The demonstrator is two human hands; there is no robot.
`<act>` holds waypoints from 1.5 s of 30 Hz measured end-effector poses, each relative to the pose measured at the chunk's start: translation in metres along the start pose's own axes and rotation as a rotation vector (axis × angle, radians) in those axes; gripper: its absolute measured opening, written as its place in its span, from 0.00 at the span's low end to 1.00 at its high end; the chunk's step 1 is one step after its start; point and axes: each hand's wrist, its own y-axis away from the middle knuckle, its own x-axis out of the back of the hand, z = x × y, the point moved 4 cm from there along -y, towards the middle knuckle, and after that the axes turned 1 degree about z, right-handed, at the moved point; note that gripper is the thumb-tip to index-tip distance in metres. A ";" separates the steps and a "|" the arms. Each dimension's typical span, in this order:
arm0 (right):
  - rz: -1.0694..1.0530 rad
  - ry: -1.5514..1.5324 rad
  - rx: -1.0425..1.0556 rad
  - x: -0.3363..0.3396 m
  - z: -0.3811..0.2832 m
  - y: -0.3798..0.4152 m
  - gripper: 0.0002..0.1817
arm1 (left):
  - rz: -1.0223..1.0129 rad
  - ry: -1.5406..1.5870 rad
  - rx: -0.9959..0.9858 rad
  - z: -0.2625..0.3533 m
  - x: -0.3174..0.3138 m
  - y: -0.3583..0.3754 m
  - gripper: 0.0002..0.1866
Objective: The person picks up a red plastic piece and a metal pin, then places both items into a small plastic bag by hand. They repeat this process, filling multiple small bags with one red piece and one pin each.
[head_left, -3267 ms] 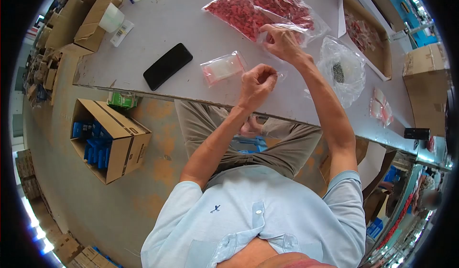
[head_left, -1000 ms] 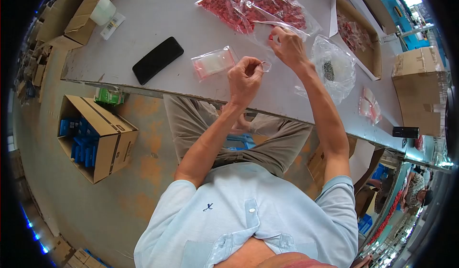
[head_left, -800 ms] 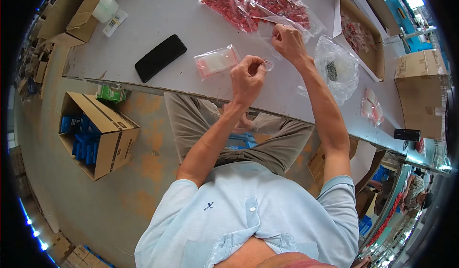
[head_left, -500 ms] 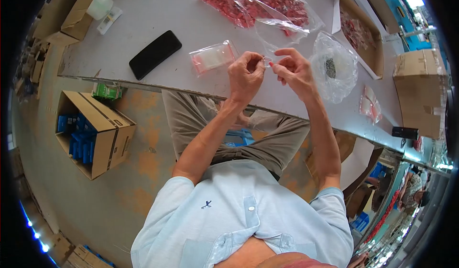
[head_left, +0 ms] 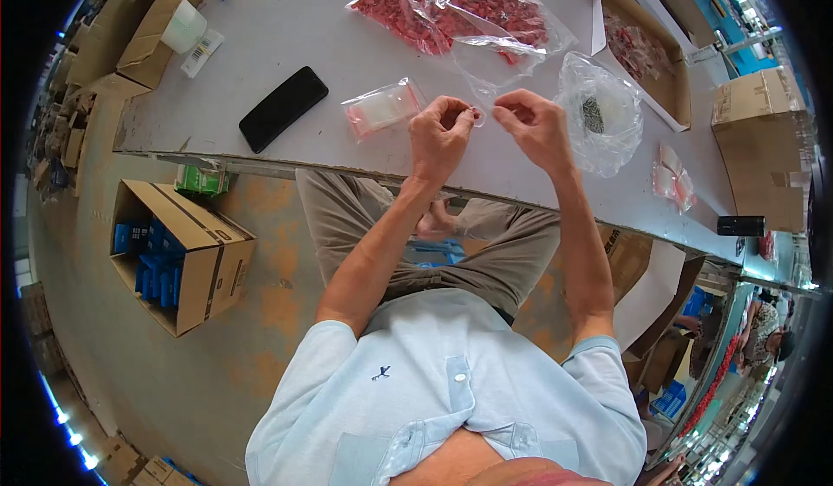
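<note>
My left hand [head_left: 440, 136] is closed in a pinch on a small clear plastic bag [head_left: 480, 118], with a spot of red showing by the fingertips. Just right of it, my right hand [head_left: 538, 128] has thumb and forefinger drawn together; whatever they may hold is hidden. Beyond both hands lies a large clear bag of small red pieces [head_left: 451, 13]. Close to the right hand, a clear plastic bag [head_left: 612, 143] surrounds a heap of small dark metallic pieces [head_left: 593, 115]. Left of the left hand rests a packet of small clear bags with red edges [head_left: 382, 111].
A black phone [head_left: 284, 109] lies on the table's left part. At the right are an open carton [head_left: 681, 95] with filled packets, more small bags [head_left: 672, 178] and a black cylinder [head_left: 741, 226]. A carton of blue boxes [head_left: 204, 260] stands on the floor.
My right hand has drawn slightly away from the left. The red piece formerly at the right fingertips now shows beside the left fingertips. The whole view has shifted slightly.
</note>
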 end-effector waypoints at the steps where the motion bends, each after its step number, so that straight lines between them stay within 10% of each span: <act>1: 0.001 0.000 0.001 0.005 0.002 0.002 0.10 | -0.046 -0.007 0.029 -0.002 -0.001 -0.001 0.06; 18: -0.016 -0.219 0.066 -0.001 0.030 0.031 0.05 | -0.358 0.075 0.201 -0.013 -0.005 -0.003 0.14; 24: -0.043 -0.530 0.042 0.001 0.042 0.039 0.05 | -0.330 0.052 -0.018 0.013 -0.009 0.007 0.11; 45: -0.002 -0.300 0.080 0.001 0.032 0.048 0.08 | -0.497 0.166 0.100 0.004 -0.019 0.012 0.07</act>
